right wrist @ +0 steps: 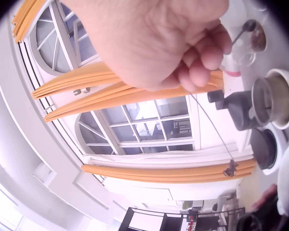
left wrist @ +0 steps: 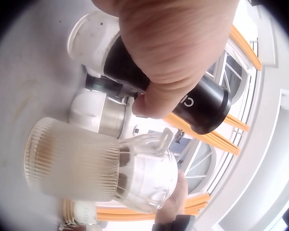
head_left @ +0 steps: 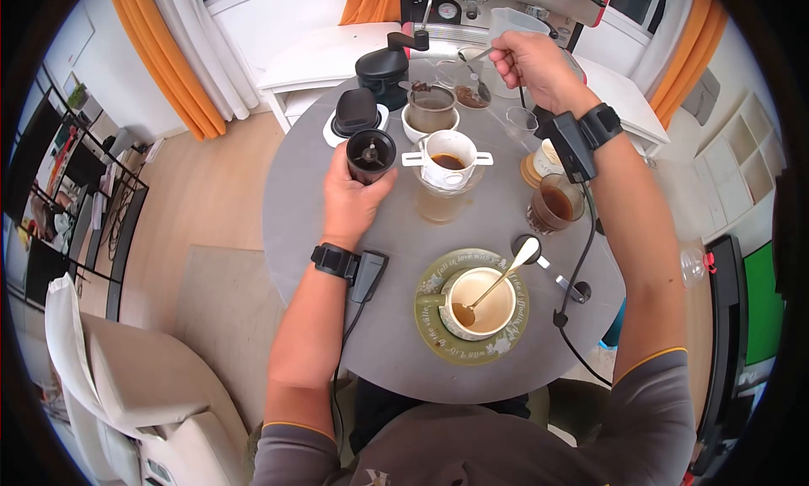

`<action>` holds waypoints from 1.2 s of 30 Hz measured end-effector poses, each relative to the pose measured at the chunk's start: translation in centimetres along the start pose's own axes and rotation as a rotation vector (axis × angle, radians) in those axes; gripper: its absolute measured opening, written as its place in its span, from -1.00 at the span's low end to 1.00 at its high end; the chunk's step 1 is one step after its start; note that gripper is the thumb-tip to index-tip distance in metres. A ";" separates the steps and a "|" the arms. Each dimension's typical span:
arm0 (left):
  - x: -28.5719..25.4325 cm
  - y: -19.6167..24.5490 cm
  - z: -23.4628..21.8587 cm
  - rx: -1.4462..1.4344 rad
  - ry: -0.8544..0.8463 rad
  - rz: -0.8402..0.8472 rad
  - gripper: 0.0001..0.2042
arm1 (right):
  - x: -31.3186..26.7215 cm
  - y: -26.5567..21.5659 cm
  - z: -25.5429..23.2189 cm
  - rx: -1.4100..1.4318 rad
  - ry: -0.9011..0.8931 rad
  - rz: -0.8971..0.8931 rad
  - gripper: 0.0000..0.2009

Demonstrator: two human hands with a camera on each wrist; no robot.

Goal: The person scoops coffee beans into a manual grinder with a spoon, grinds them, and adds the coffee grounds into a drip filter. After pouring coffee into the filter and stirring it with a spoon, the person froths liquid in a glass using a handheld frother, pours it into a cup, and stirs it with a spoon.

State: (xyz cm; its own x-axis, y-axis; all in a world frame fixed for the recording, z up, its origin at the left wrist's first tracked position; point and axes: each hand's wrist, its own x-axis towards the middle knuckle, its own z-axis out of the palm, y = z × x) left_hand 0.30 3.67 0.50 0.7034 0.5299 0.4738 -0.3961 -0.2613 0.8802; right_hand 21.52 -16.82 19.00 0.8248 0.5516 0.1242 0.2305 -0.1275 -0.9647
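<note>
My left hand (head_left: 358, 201) grips a black cylindrical coffee grinder body (left wrist: 202, 106), its open top facing up with a metal burr inside. In the right wrist view my right hand (right wrist: 183, 43) pinches a thin metal spoon handle (right wrist: 209, 120); a dark brown clump (right wrist: 230, 168) sits at its far end. In the head view that end is over a metal cup (head_left: 431, 111) standing in a white bowl. Beside the grinder is a white dripper (head_left: 447, 161) with brown liquid, set on a ribbed glass.
A black hand-crank grinder (head_left: 383, 73) stands at the back, with a black lid on a white base (head_left: 356, 115) near it. At right is a glass of brown liquid (head_left: 554, 204). A cup (head_left: 479, 302) with a gold spoon sits on a green saucer (head_left: 430, 334) in front.
</note>
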 end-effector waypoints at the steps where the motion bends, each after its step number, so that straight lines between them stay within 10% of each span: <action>1: 0.0 0.1 0.0 0.001 0.002 0.000 -0.55 | -0.5 -0.4 0.3 0.006 -0.033 -0.016 -0.77; 20: -0.1 2.2 0.5 0.225 0.019 0.046 -0.53 | -4.6 -3.3 6.9 -0.155 -0.174 -0.147 -0.75; 26: -0.1 2.3 0.3 0.210 0.030 0.039 -0.55 | -6.5 -3.1 8.2 -0.413 -0.162 -0.501 -0.76; 31: 0.0 1.7 0.1 0.156 0.046 0.015 -0.57 | -8.7 -3.8 8.7 -0.829 -0.177 -1.130 -0.80; 36: 0.0 1.7 0.2 0.095 0.026 0.010 -0.57 | -9.8 -4.2 8.9 -0.973 -0.192 -1.272 -0.87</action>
State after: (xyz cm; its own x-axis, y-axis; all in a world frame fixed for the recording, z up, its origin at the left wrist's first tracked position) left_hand -0.27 3.04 2.02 0.6836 0.5476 0.4824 -0.3443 -0.3408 0.8748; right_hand 7.92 -14.35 19.73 -0.2039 0.7835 0.5870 0.9659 0.0632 0.2512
